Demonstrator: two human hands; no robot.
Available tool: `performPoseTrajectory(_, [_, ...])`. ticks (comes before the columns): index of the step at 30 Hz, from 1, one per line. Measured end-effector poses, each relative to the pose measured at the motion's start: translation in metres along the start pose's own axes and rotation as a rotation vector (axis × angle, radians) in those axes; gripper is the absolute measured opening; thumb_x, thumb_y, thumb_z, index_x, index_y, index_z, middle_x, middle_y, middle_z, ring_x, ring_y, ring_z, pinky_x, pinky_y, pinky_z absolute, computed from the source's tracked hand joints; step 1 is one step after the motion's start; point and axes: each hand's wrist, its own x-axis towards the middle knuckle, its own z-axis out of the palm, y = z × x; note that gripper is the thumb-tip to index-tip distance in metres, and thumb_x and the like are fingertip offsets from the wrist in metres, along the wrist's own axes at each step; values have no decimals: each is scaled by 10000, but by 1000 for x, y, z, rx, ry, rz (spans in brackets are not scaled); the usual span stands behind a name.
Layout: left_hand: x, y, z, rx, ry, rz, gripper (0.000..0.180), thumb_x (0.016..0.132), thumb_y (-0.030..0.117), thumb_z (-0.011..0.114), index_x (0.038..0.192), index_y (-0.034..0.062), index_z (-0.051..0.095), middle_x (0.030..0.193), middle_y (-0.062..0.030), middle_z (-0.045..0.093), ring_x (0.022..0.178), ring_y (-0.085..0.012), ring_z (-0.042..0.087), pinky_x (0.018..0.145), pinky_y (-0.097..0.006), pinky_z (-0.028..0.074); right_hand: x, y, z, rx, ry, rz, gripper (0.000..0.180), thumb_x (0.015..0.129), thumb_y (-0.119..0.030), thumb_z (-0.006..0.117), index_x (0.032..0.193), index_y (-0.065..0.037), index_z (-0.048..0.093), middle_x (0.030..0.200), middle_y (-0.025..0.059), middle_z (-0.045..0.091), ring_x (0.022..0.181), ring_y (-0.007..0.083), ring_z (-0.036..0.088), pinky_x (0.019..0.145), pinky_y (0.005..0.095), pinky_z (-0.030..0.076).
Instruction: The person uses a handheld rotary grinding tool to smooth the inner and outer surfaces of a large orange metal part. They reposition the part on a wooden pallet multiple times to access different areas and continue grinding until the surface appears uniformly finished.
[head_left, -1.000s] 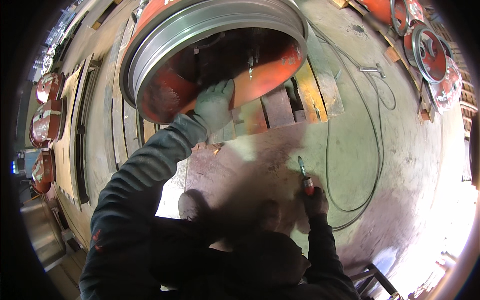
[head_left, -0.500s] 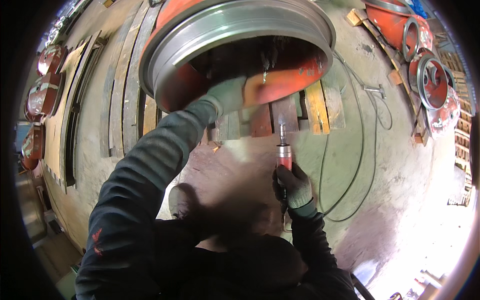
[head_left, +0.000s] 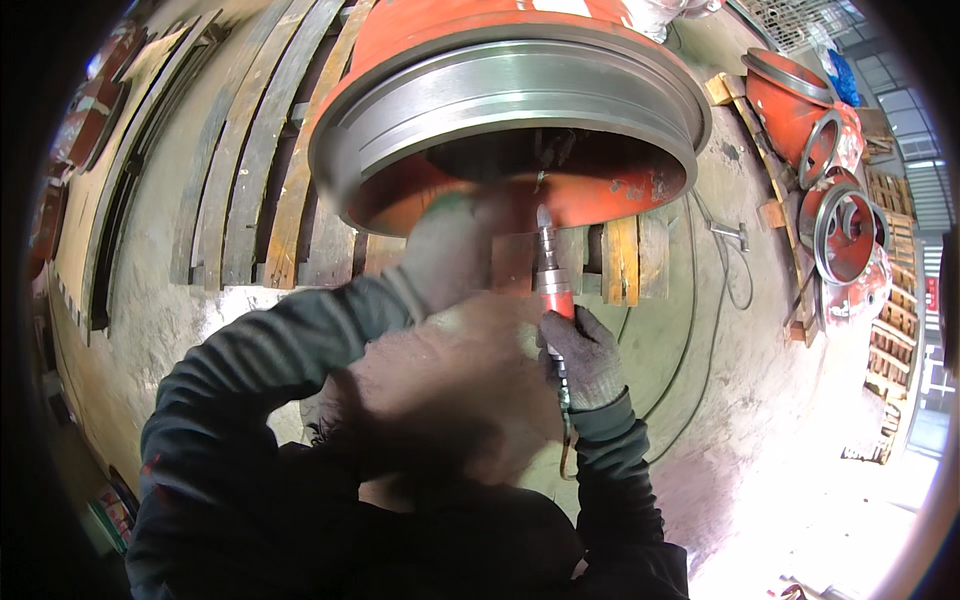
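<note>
In front of me a large orange-red metal casting [head_left: 480, 20] lies with its round opening toward me, ringed by a bare machined rim [head_left: 520, 90]. My gloved right hand [head_left: 587, 355] is wrapped round a red and silver air die grinder [head_left: 555, 290]. The grinder's pointed burr [head_left: 544, 217] points away from me, at the lower lip of the opening; whether it touches cannot be made out. My gloved left hand [head_left: 450, 250] is at the lower left of the opening, smeared by motion, its fingers hidden. A hose [head_left: 568, 430] hangs from the grinder's back end.
The casting rests on a wooden pallet [head_left: 225, 190]. Cables [head_left: 697, 330] run along the concrete floor at right, near a metal fitting [head_left: 730, 233]. More red castings [head_left: 843, 235] stand on pallets at right, others [head_left: 88, 125] at far left.
My left hand has drawn back out of the opening toward me. The grinder in my right hand has moved up and slightly left, nearer the rim. The view has shifted.
</note>
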Motion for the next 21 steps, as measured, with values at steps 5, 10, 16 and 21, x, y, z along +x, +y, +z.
performPoseTrajectory(5, [-63, 48, 5, -683, -310, -242, 469, 951, 120, 658, 1407, 17, 631, 1285, -207, 701, 1115, -337, 694, 954, -429, 559, 2, -54, 5, -276, -116, -62, 440, 1020, -157, 650, 1454, -87, 621, 883, -52, 614, 721, 40, 551, 611, 229, 447])
performPoseTrajectory(10, [-39, 50, 29, -1400, -390, -241, 527, 1024, 412, 702, 1421, 73, 631, 1166, -47, 728, 966, -193, 704, 852, -351, 577, 31, -77, 10, -224, -175, -129, 471, 989, -103, 671, 1450, -38, 599, 863, -11, 642, 630, 47, 535, 535, 225, 422])
performPoseTrajectory(16, [-10, 64, 25, -1792, -306, -170, 455, 1049, 350, 693, 1375, 37, 642, 1183, -44, 699, 1035, -159, 694, 889, -329, 551, 44, -102, 26, -680, -197, -322, 372, 963, -37, 674, 1330, 2, 624, 898, 16, 673, 673, 81, 622, 557, 227, 476])
performPoseTrajectory(21, [-4, 72, 16, -2065, -279, -468, 344, 1039, 274, 700, 1246, -1, 707, 1129, -76, 732, 1055, -166, 701, 907, -324, 556, 17, -101, 34, -637, -225, -317, 190, 974, -135, 683, 1126, -25, 660, 806, 35, 661, 636, 110, 645, 580, 233, 531])
